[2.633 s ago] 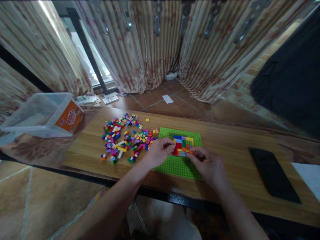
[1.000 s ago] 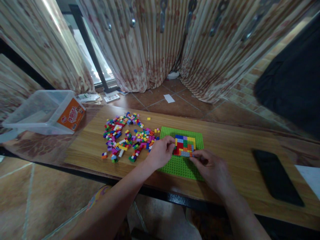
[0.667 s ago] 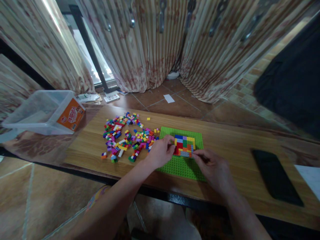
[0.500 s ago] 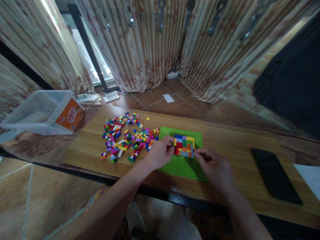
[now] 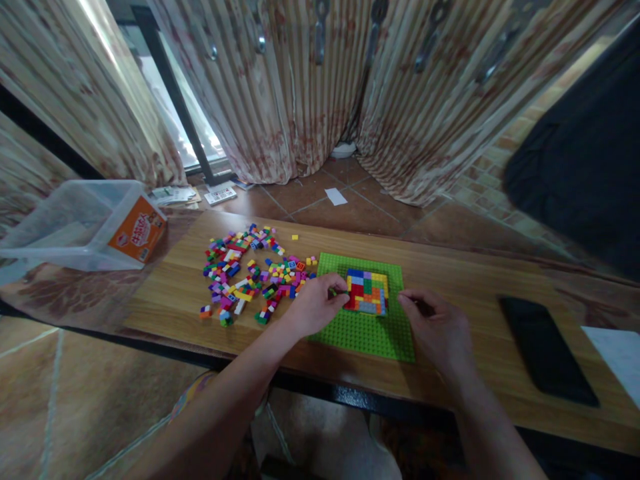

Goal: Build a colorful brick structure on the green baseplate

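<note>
A flat rectangular block of multicoloured toy bricks [image 5: 367,291] sits over the green studded baseplate [image 5: 363,340], a dark shadow along its edges. At its left edge is my left hand [image 5: 320,301], thumb and forefinger curled towards each other and tips by the red bricks. Whether a small piece is between those fingers I cannot make out. My right hand [image 5: 437,327] hovers by the baseplate's right edge, apart from the block. Its thumb and forefinger are pinched together, and whatever they may hold is hidden.
Loose toy bricks [image 5: 245,290] lie spread left of the baseplate, with a single yellow brick [image 5: 295,237] near the table's far edge. A black phone-like slab [image 5: 547,350] and white paper [image 5: 613,357] lie at right. A clear plastic bin [image 5: 75,220] stands at far left.
My right hand has drawn away to the right from the block's edge. My left fingertips have shifted slightly down along the left edge, and the yellow at those fingertips no longer shows.
</note>
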The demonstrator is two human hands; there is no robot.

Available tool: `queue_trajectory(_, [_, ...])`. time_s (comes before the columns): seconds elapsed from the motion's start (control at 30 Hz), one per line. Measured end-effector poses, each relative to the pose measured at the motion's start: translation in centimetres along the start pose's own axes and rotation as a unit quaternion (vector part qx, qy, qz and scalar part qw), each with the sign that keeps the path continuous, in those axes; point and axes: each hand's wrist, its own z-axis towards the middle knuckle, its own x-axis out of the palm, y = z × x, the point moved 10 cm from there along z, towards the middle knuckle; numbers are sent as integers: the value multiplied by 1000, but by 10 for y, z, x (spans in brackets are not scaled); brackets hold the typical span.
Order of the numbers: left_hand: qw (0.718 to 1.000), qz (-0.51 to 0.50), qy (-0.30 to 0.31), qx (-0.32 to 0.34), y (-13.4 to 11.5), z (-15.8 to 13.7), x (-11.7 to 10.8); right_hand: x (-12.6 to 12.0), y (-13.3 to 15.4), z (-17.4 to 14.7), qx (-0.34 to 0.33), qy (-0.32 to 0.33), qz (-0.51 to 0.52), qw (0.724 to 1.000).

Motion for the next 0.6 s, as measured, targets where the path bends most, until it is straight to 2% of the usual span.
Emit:
queue_trajectory(0.13, [1000,-9,23,1,0,1,4,9,-5,0,16,37,6,999])
queue_trajectory(0.3, [998,-55,-15,-18,9,5,3,31,-7,-5,25,122,37,992])
queue_trajectory(0.6, [995,-81,-28,-56,19,10,6,39,-18,-4,83,130,57,986])
